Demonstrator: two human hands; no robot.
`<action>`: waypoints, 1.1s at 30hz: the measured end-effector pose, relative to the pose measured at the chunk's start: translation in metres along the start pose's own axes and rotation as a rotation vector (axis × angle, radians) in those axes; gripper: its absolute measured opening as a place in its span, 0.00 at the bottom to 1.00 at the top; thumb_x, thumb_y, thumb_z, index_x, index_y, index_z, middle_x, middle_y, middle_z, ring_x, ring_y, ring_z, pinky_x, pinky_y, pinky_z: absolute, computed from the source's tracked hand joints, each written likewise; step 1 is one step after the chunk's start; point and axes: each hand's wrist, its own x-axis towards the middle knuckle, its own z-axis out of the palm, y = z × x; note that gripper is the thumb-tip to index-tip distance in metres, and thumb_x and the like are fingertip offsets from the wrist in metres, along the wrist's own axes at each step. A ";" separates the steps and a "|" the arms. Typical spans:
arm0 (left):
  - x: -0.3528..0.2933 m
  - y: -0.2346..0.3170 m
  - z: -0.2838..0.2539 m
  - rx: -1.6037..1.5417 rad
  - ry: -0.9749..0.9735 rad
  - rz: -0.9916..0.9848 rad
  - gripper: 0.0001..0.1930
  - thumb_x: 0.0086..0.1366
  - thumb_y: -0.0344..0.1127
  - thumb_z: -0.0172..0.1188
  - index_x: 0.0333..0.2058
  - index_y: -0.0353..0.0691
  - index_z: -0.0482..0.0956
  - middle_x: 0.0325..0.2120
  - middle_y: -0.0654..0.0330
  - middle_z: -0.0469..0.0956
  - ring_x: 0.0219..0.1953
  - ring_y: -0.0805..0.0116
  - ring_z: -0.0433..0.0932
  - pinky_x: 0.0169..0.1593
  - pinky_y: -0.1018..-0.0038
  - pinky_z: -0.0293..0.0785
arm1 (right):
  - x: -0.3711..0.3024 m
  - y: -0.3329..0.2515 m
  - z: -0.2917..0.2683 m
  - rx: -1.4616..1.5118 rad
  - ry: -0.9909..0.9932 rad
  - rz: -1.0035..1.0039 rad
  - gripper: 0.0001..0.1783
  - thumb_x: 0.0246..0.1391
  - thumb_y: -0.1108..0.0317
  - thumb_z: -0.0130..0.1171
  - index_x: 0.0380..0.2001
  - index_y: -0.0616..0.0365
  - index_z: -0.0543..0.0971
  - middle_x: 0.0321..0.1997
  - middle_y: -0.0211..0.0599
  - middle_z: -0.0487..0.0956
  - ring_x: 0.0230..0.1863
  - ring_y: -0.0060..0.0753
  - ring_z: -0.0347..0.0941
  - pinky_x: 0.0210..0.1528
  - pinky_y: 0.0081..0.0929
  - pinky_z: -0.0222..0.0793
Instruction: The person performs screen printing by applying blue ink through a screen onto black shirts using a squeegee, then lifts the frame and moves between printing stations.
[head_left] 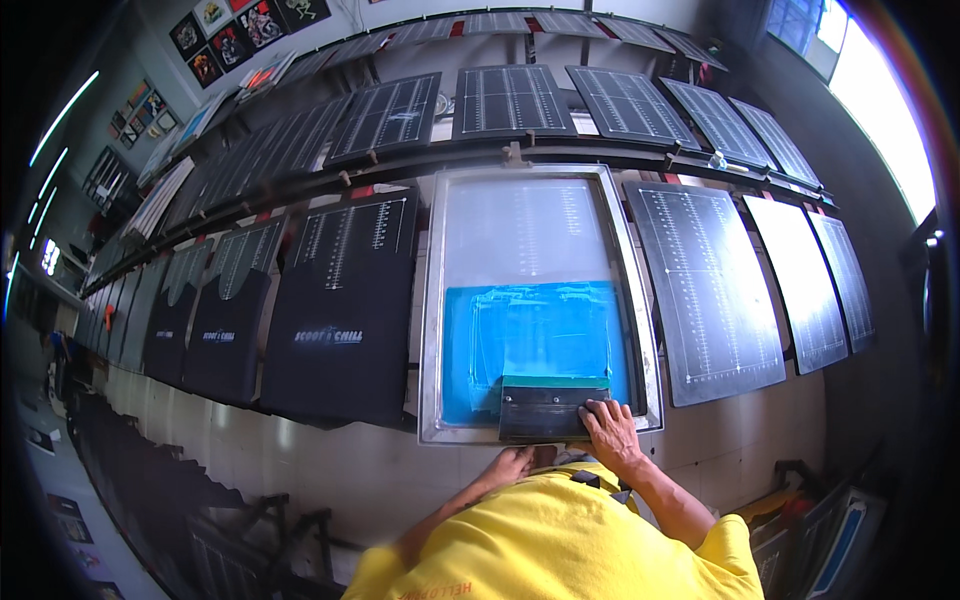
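A silkscreen frame (431, 330) with metal sides lies before me, its near half covered in blue. A black squeegee (540, 412) with a green blade rests at the near end of the mesh (520, 235). My right hand (610, 435) is closed on the squeegee's right end, fingers over its top. Close to my body, just below the frame's near edge, is my left hand (512, 466). Its fingers look curled, and what they hold, if anything, is hidden.
Left of the frame, dark printed fabric pieces (335, 300) cover several boards. A bare black board (708, 290) with white ruler marks lies to the right. More marked boards (512, 100) stand in rows behind a dark rail (400, 160). A rack (835, 540) stands at the lower right.
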 end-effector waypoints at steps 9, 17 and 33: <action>-0.005 0.000 -0.001 0.345 0.093 0.169 0.21 0.74 0.49 0.50 0.29 0.37 0.75 0.17 0.66 0.68 0.19 0.79 0.64 0.24 0.77 0.62 | -0.004 -0.002 -0.022 0.181 0.036 0.006 0.36 0.46 0.45 0.68 0.53 0.57 0.75 0.56 0.42 0.73 0.57 0.45 0.66 0.57 0.42 0.61; -0.059 0.085 -0.035 0.319 0.056 0.062 0.11 0.72 0.38 0.53 0.37 0.36 0.76 0.23 0.64 0.75 0.24 0.78 0.73 0.28 0.79 0.72 | -0.016 0.091 0.009 0.161 0.464 0.558 0.21 0.58 0.68 0.56 0.54 0.62 0.72 0.53 0.47 0.74 0.55 0.51 0.69 0.56 0.44 0.65; -0.034 0.086 -0.139 0.924 1.024 0.233 0.14 0.65 0.36 0.56 0.44 0.34 0.82 0.37 0.43 0.81 0.42 0.43 0.80 0.47 0.59 0.77 | -0.024 0.148 0.082 1.000 0.647 0.776 0.14 0.59 0.78 0.50 0.46 0.70 0.78 0.41 0.41 0.82 0.43 0.29 0.78 0.49 0.23 0.70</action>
